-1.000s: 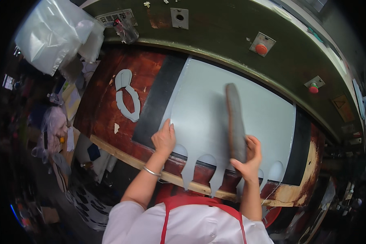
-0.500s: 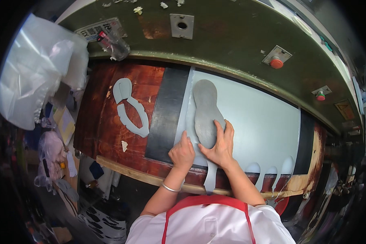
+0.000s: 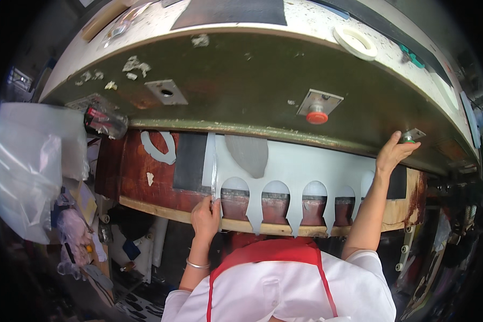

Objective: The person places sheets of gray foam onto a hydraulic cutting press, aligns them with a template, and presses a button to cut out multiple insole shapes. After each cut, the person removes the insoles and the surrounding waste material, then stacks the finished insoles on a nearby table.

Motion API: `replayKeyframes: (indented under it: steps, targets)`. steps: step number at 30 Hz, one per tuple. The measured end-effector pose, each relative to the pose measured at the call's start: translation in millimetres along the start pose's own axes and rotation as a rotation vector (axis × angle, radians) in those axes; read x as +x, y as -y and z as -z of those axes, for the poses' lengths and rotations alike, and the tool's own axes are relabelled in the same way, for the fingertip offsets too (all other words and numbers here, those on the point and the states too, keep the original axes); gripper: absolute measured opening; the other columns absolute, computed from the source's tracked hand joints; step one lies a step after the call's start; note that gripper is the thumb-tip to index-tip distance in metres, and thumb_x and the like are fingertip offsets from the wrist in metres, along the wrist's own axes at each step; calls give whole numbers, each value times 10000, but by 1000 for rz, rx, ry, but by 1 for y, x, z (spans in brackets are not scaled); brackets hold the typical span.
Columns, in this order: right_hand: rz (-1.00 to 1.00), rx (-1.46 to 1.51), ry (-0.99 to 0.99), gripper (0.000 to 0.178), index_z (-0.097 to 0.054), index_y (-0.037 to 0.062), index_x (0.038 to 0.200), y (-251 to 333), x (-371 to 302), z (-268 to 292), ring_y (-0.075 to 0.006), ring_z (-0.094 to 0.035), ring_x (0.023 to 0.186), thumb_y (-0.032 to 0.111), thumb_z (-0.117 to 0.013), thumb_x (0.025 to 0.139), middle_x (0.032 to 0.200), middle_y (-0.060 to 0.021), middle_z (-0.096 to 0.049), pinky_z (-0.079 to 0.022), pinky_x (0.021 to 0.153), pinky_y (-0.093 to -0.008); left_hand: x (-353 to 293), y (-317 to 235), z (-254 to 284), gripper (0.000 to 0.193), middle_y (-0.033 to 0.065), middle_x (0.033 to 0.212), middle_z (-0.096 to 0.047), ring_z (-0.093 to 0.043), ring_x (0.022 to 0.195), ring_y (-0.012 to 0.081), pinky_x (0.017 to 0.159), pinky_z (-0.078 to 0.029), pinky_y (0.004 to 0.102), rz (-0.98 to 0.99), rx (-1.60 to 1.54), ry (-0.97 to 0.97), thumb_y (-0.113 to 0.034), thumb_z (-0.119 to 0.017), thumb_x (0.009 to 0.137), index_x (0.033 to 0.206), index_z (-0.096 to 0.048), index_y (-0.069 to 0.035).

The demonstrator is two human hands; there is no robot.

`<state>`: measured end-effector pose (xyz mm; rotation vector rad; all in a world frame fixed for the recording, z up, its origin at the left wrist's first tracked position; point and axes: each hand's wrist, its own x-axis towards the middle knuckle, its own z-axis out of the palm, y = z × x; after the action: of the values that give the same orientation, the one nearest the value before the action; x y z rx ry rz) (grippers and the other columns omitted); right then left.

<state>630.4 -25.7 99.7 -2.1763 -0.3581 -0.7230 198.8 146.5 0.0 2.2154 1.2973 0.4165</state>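
My right hand (image 3: 394, 154) reaches to a green push button (image 3: 408, 140) on the green machine beam, fingers apart and touching it. Close to the table's front edge, my left hand (image 3: 205, 219) is closed at the left edge of a light grey sheet (image 3: 306, 161). A row of rounded cut-outs runs along the sheet's near side, with narrow tongues hanging over the edge. On the sheet lies a darker grey sole-shaped piece (image 3: 248, 154); the beam hides its far end.
The green beam (image 3: 225, 80) spans the table's far side and carries a red push button (image 3: 316, 116). A loop-shaped grey offcut (image 3: 160, 149) lies on the reddish board (image 3: 134, 177). Clear plastic sheeting (image 3: 35, 172) hangs at left. A white tape roll (image 3: 355, 43) rests atop the beam.
My right hand has left the sole-shaped piece and moved right to the green button. My left hand has moved left along the sheet. The beam now covers more of the table.
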Motion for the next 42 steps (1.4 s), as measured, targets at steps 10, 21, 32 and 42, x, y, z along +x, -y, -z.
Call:
replayKeyframes:
  steps: [10,21,32,42]
  targets:
    - [-21,94,57,919,38,-88,1445,-24,-27,5,-389,-199,1382,283,-607,904,1486,-314,-132,-204,1117,-445,80,-14,-24,315,162,591,-558,-566,577,391,516,-417,467,-70,66,-131,-272,-591,905,700,-517,-46]
    - [-397,320,613,404,-539,-22,640,-38,-151,22,-122,-364,498,256,-588,928,496,-97,-395,-325,475,-352,64,-3,-26,265,214,641,-583,-576,640,433,567,-427,506,-95,17,-126,-242,-574,913,744,-561,-38]
    - [-123,174,448,430,-550,0,1181,38,-166,65,-300,-565,1038,71,-709,788,1122,-174,-586,-456,902,-352,-22,21,14,267,230,659,-583,-584,653,434,587,-435,512,-36,-93,51,-273,-531,927,821,-546,-29]
    - [289,276,964,1077,-260,44,1435,153,-296,31,-496,-274,1276,148,-844,535,1353,-319,-328,-272,1084,-497,-107,36,29,257,179,556,-577,-586,523,386,490,-441,495,-9,189,83,-318,-546,922,813,-546,-85]
